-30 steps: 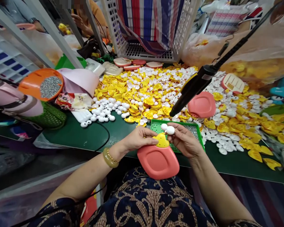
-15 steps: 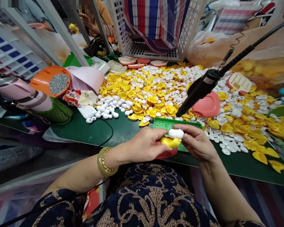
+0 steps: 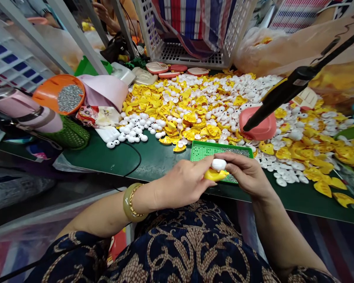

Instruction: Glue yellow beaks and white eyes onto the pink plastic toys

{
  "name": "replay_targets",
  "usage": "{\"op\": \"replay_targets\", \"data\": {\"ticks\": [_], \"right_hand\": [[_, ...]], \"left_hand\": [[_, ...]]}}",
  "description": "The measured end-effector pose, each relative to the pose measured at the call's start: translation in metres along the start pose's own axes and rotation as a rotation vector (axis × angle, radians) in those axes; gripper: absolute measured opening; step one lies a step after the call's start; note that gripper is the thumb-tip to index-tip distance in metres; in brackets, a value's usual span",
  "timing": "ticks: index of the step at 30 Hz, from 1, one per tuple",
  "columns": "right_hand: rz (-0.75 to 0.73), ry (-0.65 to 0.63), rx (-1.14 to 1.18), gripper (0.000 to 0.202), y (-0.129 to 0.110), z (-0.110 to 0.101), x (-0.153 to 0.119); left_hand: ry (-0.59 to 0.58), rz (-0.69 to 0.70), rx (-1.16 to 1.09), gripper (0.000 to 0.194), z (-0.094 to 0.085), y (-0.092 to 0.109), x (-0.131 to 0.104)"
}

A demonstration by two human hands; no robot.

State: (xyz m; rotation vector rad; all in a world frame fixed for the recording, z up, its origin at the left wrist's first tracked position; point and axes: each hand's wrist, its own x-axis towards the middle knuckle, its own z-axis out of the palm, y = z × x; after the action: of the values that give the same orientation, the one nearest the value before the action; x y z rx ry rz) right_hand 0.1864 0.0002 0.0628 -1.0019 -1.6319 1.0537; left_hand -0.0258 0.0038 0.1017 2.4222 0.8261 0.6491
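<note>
My left hand (image 3: pixel 185 179) is closed on a yellow plastic duck-shaped piece (image 3: pixel 217 175), held low over the front of the table. On top of that piece sits a rounded white plastic eye piece (image 3: pixel 218 164). The thumb and fingers of my right hand (image 3: pixel 249 171) pinch the white piece from the right side. Fingers cover parts of both pieces. Just behind my hands lies a green perforated tray (image 3: pixel 205 147) with small metal screws (image 3: pixel 238 151) in it. A black hanging electric screwdriver (image 3: pixel 279 96) slants above the heap, touched by neither hand.
A wide heap of yellow shells (image 3: pixel 147 103) and white eye pieces covers the table's back and right. A red dish (image 3: pixel 265 126) lies in it. An orange bowl of screws (image 3: pixel 39 93) and a pink bottle (image 3: pixel 43 120) stand left; a white crate (image 3: pixel 230 53) is behind.
The screwdriver has swung right and away from my hands. The red object that showed under my left hand is out of sight. Both hands still hold the pieces together, slightly shifted.
</note>
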Motion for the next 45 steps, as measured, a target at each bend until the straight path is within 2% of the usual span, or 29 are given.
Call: {"op": "replay_targets", "data": {"ticks": [5, 8, 13, 15, 17, 20, 22, 25, 28, 31, 34, 36, 39, 42, 45], "right_hand": [[-0.059, -0.043, -0.016, 0.020, -0.001, -0.008, -0.002], [-0.110, -0.082, -0.059, 0.016, -0.006, -0.010, -0.001], [-0.143, -0.068, -0.125, 0.014, -0.011, -0.010, 0.001], [-0.111, 0.011, -0.103, 0.013, -0.004, -0.011, 0.002], [-0.042, 0.149, -0.093, 0.014, 0.005, -0.012, 0.004], [-0.021, 0.280, -0.229, 0.017, 0.014, -0.012, 0.005], [-0.131, 0.259, -0.301, 0.021, 0.010, -0.011, 0.002], [-0.335, 0.085, -0.340, 0.021, -0.005, -0.008, -0.003], [-0.433, -0.045, -0.447, 0.016, -0.010, -0.005, -0.004], [-0.478, -0.048, -0.536, 0.013, -0.001, -0.001, -0.004], [-0.526, 0.031, -0.576, 0.011, 0.007, 0.006, -0.006], [-0.543, 0.096, -0.548, 0.012, 0.005, 0.011, -0.010], [-0.543, 0.105, -0.492, 0.013, -0.006, 0.014, -0.018], [-0.522, 0.078, -0.458, 0.011, -0.014, 0.014, -0.028], [-0.477, 0.084, -0.443, 0.009, -0.014, 0.013, -0.037]], "left_hand": [[-0.012, 0.094, 0.177, 0.045, 0.004, 0.005, -0.001], [-0.018, 0.102, 0.228, 0.044, 0.005, 0.008, -0.001], [-0.005, 0.124, 0.292, 0.041, 0.006, 0.007, 0.001], [0.020, 0.141, 0.313, 0.041, 0.007, 0.005, 0.003], [0.040, 0.143, 0.326, 0.039, 0.007, 0.003, 0.005], [0.024, 0.119, 0.303, 0.026, 0.008, 0.001, 0.009], [0.004, 0.106, 0.279, 0.018, 0.008, 0.000, 0.011], [-0.024, 0.104, 0.246, 0.015, 0.008, -0.001, 0.015], [-0.041, 0.090, 0.219, 0.013, 0.007, -0.004, 0.018], [-0.088, 0.076, 0.251, 0.012, 0.006, -0.008, 0.019], [-0.126, 0.084, 0.343, 0.016, 0.007, -0.009, 0.018], [-0.130, 0.123, 0.398, 0.019, 0.006, -0.003, 0.017], [-0.125, 0.185, 0.442, 0.024, 0.003, 0.013, 0.015], [-0.181, 0.196, 0.389, 0.020, 0.001, 0.024, 0.014], [-0.254, 0.165, 0.283, 0.015, 0.004, 0.022, 0.015]]}}
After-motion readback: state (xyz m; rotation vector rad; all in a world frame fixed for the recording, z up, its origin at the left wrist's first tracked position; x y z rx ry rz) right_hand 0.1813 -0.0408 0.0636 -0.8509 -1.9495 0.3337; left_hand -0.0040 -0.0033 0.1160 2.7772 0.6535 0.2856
